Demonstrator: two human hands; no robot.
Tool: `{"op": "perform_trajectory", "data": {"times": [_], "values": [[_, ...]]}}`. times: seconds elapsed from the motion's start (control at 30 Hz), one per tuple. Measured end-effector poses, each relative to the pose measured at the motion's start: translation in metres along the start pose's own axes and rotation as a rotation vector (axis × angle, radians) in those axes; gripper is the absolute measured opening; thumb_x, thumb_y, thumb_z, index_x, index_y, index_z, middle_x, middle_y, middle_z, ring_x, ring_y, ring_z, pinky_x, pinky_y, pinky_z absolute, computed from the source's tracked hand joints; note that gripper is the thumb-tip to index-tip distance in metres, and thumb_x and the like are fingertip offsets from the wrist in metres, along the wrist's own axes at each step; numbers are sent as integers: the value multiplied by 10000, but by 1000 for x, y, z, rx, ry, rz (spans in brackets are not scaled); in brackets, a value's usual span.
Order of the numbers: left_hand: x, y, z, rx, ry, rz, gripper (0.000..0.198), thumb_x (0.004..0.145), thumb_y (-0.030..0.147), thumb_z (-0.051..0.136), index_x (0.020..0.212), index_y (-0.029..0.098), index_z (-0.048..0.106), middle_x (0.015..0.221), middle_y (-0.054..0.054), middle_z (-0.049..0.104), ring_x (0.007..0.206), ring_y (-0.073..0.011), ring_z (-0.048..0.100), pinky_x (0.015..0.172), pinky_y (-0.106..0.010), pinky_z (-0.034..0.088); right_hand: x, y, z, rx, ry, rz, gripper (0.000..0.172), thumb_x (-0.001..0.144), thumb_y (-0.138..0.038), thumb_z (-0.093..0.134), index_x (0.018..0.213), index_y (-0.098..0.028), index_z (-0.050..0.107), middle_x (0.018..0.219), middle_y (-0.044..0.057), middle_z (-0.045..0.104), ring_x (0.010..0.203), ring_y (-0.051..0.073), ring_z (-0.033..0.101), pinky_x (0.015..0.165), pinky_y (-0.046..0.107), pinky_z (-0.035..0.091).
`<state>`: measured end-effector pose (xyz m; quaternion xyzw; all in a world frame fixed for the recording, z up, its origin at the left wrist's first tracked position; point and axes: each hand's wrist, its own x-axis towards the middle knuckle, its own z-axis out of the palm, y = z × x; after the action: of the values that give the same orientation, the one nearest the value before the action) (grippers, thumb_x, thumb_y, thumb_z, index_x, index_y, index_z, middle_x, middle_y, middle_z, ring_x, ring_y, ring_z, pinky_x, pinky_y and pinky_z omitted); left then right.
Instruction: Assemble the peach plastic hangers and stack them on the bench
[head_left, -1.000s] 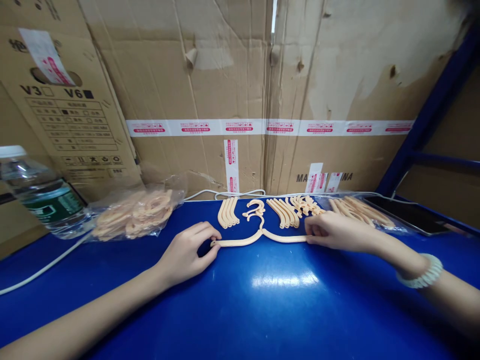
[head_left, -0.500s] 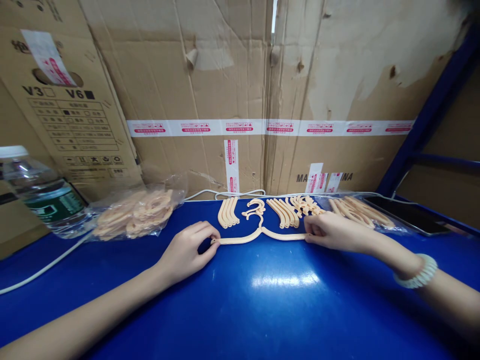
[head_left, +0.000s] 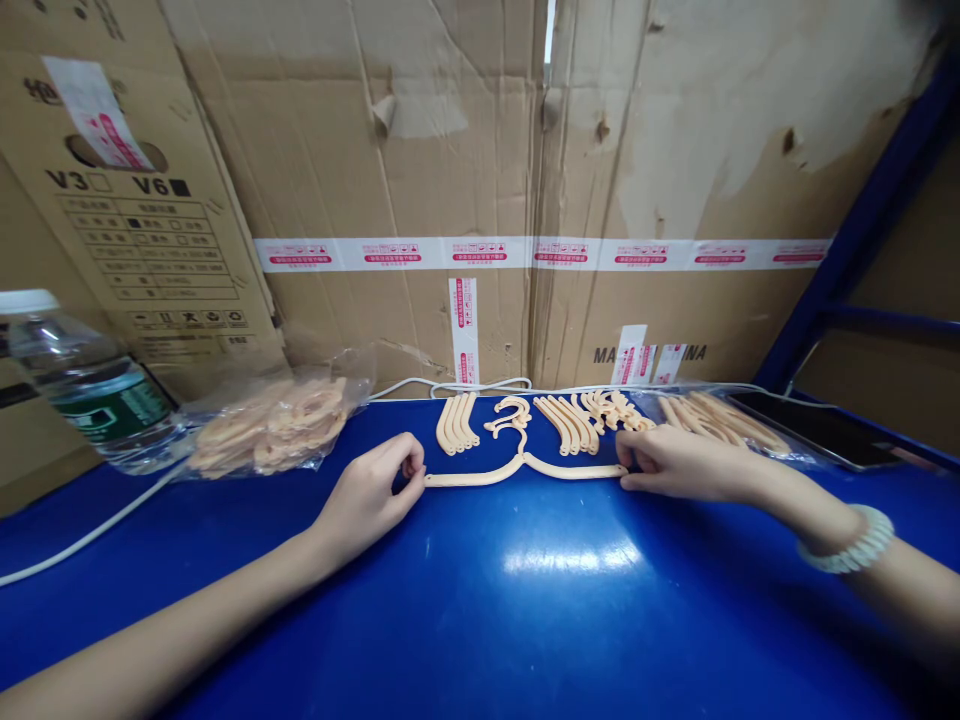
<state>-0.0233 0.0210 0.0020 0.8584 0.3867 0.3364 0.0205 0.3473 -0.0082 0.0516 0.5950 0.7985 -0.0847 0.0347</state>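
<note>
A beige clothes hanger [head_left: 480, 478], with two curved arms and a hook at the middle, lies on the blue table. Beside its left end is my left hand [head_left: 375, 490], fingers loosely curled, thumb and forefinger slightly apart with nothing between them. At the opposite tip, my right hand [head_left: 675, 462] has its fingers bent and slightly parted; the tip shows just before them, and whether they still touch it is hard to tell. Behind the hanger lie two rows of curved hanger arms [head_left: 456, 425] and a pile of hooks [head_left: 609, 410].
Bagged beige parts [head_left: 270, 425] and a water bottle [head_left: 90, 390] stand at left. At right are another bag of parts [head_left: 720, 425] and a dark phone [head_left: 817, 430]. A white cable [head_left: 97, 535] crosses the table; cardboard [head_left: 405, 180] walls the back.
Both hands have moved slightly outward, away from each other, uncovering the hanger's two ends. The left fingers have come off its tip. The hanger stays in place.
</note>
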Motion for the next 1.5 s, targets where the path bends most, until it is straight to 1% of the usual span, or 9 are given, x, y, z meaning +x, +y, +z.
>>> {"op": "perform_trajectory", "data": {"times": [0.27, 0.4, 0.6, 0.73, 0.87, 1.17, 1.23, 1.37, 1.5], "values": [[2, 0, -1, 20, 40, 5, 188, 897, 218, 481, 721, 208, 414, 625, 53, 464, 527, -111, 459, 512, -220, 353, 0, 4, 1, 14, 0, -9, 117, 815, -317, 595, 841, -209, 559, 676, 0, 579, 603, 173, 535, 526, 268, 327], [5, 2, -3, 17, 85, 52, 131, 901, 201, 492, 770, 196, 491, 715, 15, 533, 634, -140, 536, 595, -247, 427, 0, 5, 1, 4, 4, -16, 136, 812, -341, 588, 833, -209, 563, 690, 6, 588, 617, 179, 541, 527, 267, 335], [5, 2, -3, -35, 54, 51, 86, 906, 196, 508, 833, 187, 551, 781, -6, 596, 698, -151, 575, 651, -264, 463, 1, 5, 2, 1, -7, -10, 133, 815, -337, 578, 839, -209, 550, 686, 3, 588, 619, 181, 548, 533, 268, 340], [3, 1, -2, -72, 18, 37, 89, 870, 186, 524, 786, 193, 552, 704, 22, 585, 624, -126, 557, 599, -232, 455, 0, 5, 1, 0, -6, -10, 132, 814, -341, 578, 833, -214, 547, 692, 4, 588, 625, 185, 552, 533, 269, 338], [1, 0, -2, -86, 11, 19, 101, 827, 181, 530, 728, 193, 550, 622, 43, 549, 549, -108, 524, 542, -207, 433, 0, 4, 1, -1, -10, -12, 131, 818, -338, 576, 834, -213, 542, 681, 2, 585, 614, 182, 543, 532, 271, 336], [1, 1, -2, -61, 65, 10, 229, 855, 239, 571, 644, 188, 497, 547, 60, 494, 479, -87, 464, 475, -184, 371, 0, 3, 0, -3, -19, -2, 120, 822, -320, 581, 846, -208, 544, 699, 9, 587, 635, 189, 551, 544, 274, 342], [2, 1, -2, -43, 88, 6, 238, 864, 256, 586, 652, 189, 502, 556, 57, 502, 486, -91, 468, 482, -189, 376, 0, 3, -1, -7, -26, 0, 121, 829, -321, 573, 851, -206, 541, 696, 7, 582, 630, 186, 547, 543, 272, 341], [4, 0, -2, -45, 113, -4, 170, 891, 288, 592, 760, 184, 562, 660, 26, 579, 578, -121, 538, 558, -221, 433, -1, 2, -1, -18, -23, -5, 123, 834, -323, 569, 845, -204, 538, 704, 10, 583, 634, 183, 542, 539, 269, 339], [4, 0, -2, -52, 76, 20, 142, 933, 270, 533, 828, 184, 574, 741, 8, 603, 641, -133, 566, 618, -242, 449, -1, 3, 0, -13, -12, -5, 109, 825, -303, 584, 841, -204, 541, 699, 7, 584, 631, 178, 538, 538, 266, 336]]}}
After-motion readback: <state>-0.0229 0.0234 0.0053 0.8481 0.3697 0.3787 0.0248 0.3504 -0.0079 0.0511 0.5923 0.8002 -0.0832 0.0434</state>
